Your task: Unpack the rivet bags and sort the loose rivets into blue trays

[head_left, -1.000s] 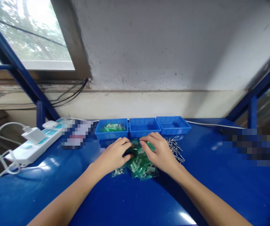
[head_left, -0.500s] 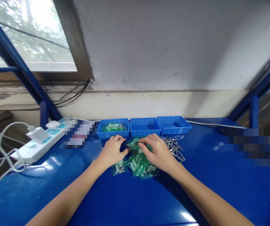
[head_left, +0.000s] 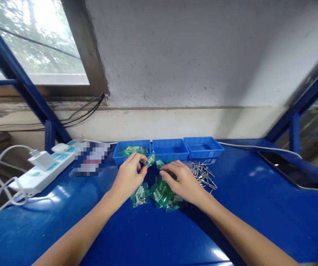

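Observation:
My left hand [head_left: 131,170] pinches a small greenish plastic packet [head_left: 150,159] between thumb and fingers, lifted just in front of the blue bins. My right hand [head_left: 182,181] rests over a heap of green plastic packets [head_left: 161,194], its fingers curled down onto them; what its fingertips grip is hidden. The packets contain small pale and metallic strips. A separate clear packet [head_left: 140,195] of small metal pieces lies left of the heap. Right beside my right hand lies a loose pile of silvery metal rods [head_left: 203,175].
Three blue bins line the back: the left bin [head_left: 132,158] contains green packets, beside a middle bin [head_left: 170,153] and a right bin [head_left: 205,152]. A white power strip [head_left: 46,166] with cables and a pixelated object [head_left: 92,159] are at left. A black phone [head_left: 290,170] lies at right.
My left hand has drawn a small packet up off the heap toward the bins. My right hand stays over the heap, its fingers shifting slightly.

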Motion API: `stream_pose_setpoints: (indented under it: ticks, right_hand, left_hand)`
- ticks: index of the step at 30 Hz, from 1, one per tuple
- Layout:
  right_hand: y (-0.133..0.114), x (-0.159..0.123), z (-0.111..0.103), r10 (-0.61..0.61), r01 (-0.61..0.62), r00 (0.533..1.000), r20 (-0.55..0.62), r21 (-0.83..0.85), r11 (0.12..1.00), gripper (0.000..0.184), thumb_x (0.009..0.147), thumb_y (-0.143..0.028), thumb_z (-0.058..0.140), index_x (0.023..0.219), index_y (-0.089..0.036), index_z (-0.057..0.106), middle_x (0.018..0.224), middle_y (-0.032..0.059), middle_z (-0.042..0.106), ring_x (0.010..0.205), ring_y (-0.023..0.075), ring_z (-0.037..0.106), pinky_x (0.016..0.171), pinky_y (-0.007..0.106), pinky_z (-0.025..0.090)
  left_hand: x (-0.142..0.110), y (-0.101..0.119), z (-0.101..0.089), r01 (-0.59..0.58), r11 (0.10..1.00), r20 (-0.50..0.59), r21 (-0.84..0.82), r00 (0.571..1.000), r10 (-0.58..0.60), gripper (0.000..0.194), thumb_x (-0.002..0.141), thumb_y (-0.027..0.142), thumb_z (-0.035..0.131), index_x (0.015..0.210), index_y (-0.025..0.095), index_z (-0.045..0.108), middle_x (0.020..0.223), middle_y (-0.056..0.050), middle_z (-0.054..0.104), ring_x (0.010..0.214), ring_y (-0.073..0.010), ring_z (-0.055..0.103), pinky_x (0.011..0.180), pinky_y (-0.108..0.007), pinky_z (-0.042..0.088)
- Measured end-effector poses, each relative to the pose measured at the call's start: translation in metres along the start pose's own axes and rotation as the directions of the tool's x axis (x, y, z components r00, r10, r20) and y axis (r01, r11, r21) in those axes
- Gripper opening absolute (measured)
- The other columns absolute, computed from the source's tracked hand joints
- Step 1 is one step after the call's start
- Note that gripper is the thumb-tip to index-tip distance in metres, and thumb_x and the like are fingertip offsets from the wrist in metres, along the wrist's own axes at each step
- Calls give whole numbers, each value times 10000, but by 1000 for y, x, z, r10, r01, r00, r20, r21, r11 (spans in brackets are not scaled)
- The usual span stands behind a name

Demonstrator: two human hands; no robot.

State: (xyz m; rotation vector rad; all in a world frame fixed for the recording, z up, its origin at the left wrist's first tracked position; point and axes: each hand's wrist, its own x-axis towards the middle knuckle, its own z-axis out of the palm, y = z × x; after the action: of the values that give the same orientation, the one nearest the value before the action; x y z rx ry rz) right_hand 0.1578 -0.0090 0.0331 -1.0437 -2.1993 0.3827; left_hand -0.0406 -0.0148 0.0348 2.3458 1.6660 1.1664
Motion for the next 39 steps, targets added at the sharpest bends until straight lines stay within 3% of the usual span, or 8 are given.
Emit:
stream_pose_setpoints:
  ticks: [6,10,15,21,26,29,33,39]
  right_hand:
    - [-10,1,-5,215,-206,976,30,428,880,461,927,-455,336,673,-177,602,664,12,602,647,132,530,620,259,399]
    - [-9,3,-2,344,-311,936,73,627,714,388,859,-456,466,591,-178,507,529,-35,471,494,93,418,479,216,335]
    - [-6,2,-6,243,-154,958,-149,445,882,275,868,-374,482,749,-174,628,562,-24,504,511,105,444,508,235,368]
    - [-5,-6,-3,-166,182,970,-177,80,980,362,856,-131,402,1114,-224,639,748,35,585,675,146,534,621,283,449]
    - [-7,-6,0,-119,153,977,-177,190,970,357,812,-90,403,1040,-202,654,951,72,570,822,150,553,678,278,466]
    - [-8,-2,-5,88,-30,983,-159,337,941,225,864,-263,463,816,-183,668,843,50,559,754,146,538,656,278,450]
    - [-8,2,-7,260,-229,965,29,573,787,393,881,-450,436,662,-164,593,615,-6,506,570,111,459,550,249,389]
    - [-7,-1,-2,130,-32,963,-237,378,925,193,851,-269,510,916,-191,675,739,18,543,604,113,479,536,250,399]
  left_hand:
    - [-11,19,3,-439,895,-147,-79,893,425,362,832,16,450,1107,240,519,985,-44,603,855,-151,571,727,-287,488]
    - [-16,21,8,-469,870,-132,-151,882,452,468,818,-7,456,1198,264,487,884,-20,655,756,-151,537,653,-273,482]
    - [-11,26,2,-28,898,105,-439,991,82,147,869,201,491,909,198,633,827,-39,648,730,-156,548,687,-301,460]
    - [-5,27,2,493,437,405,-752,869,-282,313,876,434,478,804,161,614,692,-14,541,574,-105,468,485,-213,364]
    - [-5,20,6,310,638,123,-705,939,-321,88,821,267,606,844,187,580,728,14,533,614,-98,485,538,-210,403]
    - [-8,19,5,-40,873,-142,-486,989,-34,43,823,161,589,845,192,610,837,-14,568,763,-132,553,670,-262,462]
    - [-13,21,5,-380,896,-179,-231,922,344,187,834,59,523,866,197,646,915,-45,551,876,-153,551,745,-292,468]
    - [-10,22,4,97,872,230,-480,973,18,236,877,383,507,898,179,624,827,-47,600,794,-179,543,698,-311,448]
